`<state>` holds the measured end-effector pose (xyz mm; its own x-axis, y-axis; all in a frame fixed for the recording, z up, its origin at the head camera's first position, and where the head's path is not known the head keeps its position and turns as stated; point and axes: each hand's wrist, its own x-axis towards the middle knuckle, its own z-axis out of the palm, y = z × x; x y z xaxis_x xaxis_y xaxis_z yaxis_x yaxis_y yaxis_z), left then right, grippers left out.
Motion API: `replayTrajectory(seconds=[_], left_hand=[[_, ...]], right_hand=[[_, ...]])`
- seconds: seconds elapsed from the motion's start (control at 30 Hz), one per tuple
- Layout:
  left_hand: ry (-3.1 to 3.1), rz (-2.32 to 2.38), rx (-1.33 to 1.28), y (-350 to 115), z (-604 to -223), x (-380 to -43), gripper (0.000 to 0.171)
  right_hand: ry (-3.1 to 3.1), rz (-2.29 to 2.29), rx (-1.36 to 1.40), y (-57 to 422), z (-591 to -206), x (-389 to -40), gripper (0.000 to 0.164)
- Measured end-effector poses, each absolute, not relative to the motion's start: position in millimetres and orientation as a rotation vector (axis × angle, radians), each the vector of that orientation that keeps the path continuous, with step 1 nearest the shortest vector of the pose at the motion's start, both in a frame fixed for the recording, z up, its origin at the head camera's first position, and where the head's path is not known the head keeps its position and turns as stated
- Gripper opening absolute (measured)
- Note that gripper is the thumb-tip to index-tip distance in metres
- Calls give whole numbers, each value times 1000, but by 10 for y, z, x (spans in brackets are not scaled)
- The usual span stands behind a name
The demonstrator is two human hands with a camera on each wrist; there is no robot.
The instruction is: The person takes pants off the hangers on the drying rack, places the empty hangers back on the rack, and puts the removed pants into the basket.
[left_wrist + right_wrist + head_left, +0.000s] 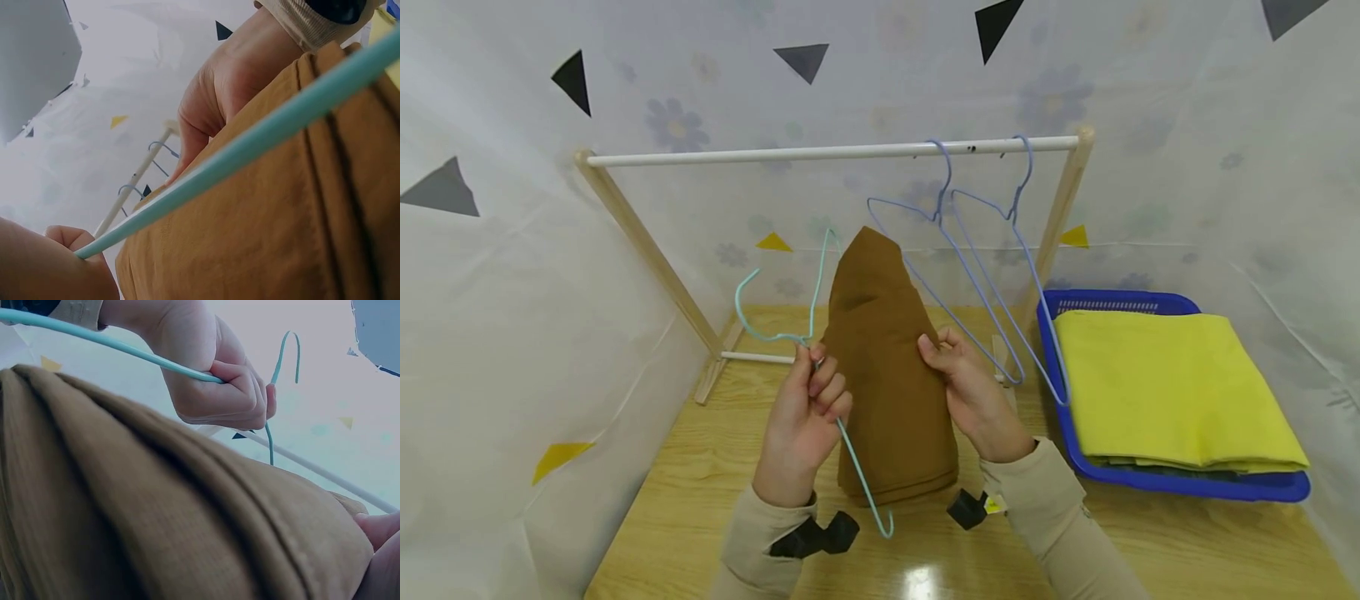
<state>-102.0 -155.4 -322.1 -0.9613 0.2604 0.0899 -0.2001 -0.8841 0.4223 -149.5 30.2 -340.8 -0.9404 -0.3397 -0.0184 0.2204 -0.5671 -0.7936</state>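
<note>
My left hand (805,412) grips a mint-green wire hanger (859,467) just below its hook, with the hook pointing left. One arm of the hanger slopes down to a curled end near me, the other rises away and passes behind a folded brown garment (891,383). The garment's cloth hides the rest of the hanger. At the garment's right edge my right hand (976,396) pinches the cloth, thumb on the near face. In the left wrist view the hanger's arm (250,147) crosses in front of the layered, stitched fabric (250,237).
Behind the hands stands a rack with a white rail (760,156) and wooden legs. Two blue-violet hangers (958,242) hang toward its right end. On the right, a blue basket (1180,483) holds folded yellow cloth (1172,383). Everything stands on a wooden table (662,525).
</note>
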Motion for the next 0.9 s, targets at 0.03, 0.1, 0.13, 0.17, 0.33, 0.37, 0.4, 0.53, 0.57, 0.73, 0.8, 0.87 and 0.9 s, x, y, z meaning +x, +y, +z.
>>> replayTrajectory(seconds=[0.03,0.1,0.13,0.17,0.33,0.37,0.4,0.53,0.57,0.73,0.8,0.87,0.9], left_hand=[[590,2826,252,-1553,-3225,-1016,38],[551,2817,316,-1549,-3229,-1010,41],[537,2814,341,-1546,-3229,-1008,42],[532,2811,358,-1543,-3227,-1006,44],[566,2834,360,-1514,-3213,-988,41],[575,2842,356,-1507,-3211,-983,40],[581,2848,352,-1500,-3210,-977,38],[580,2866,359,-1467,-3217,-962,38],[570,2866,363,-1458,-3223,-960,39],[541,2850,369,-1413,-3268,-954,41],[532,2846,364,-1401,-3287,-952,41],[529,2850,348,-1393,-3300,-948,41],[525,2853,337,-1390,-3304,-946,40]], right_hand=[[1249,-2525,-202,303,-3398,-1494,16],[1245,-2529,-214,304,-3378,-1489,16],[1243,-2529,-221,304,-3367,-1486,16],[1240,-2529,-223,304,-3358,-1482,16],[1254,-2529,-217,308,-3312,-1464,16],[1256,-2532,-210,310,-3302,-1460,16],[1251,-2541,-203,312,-3291,-1457,16],[1221,-2571,-192,327,-3252,-1446,19],[1214,-2577,-194,331,-3242,-1442,19],[1230,-2598,-234,351,-3197,-1411,19],[1249,-2609,-240,358,-3184,-1398,20],[1261,-2617,-242,365,-3171,-1386,19],[1273,-2621,-239,366,-3165,-1382,19]])
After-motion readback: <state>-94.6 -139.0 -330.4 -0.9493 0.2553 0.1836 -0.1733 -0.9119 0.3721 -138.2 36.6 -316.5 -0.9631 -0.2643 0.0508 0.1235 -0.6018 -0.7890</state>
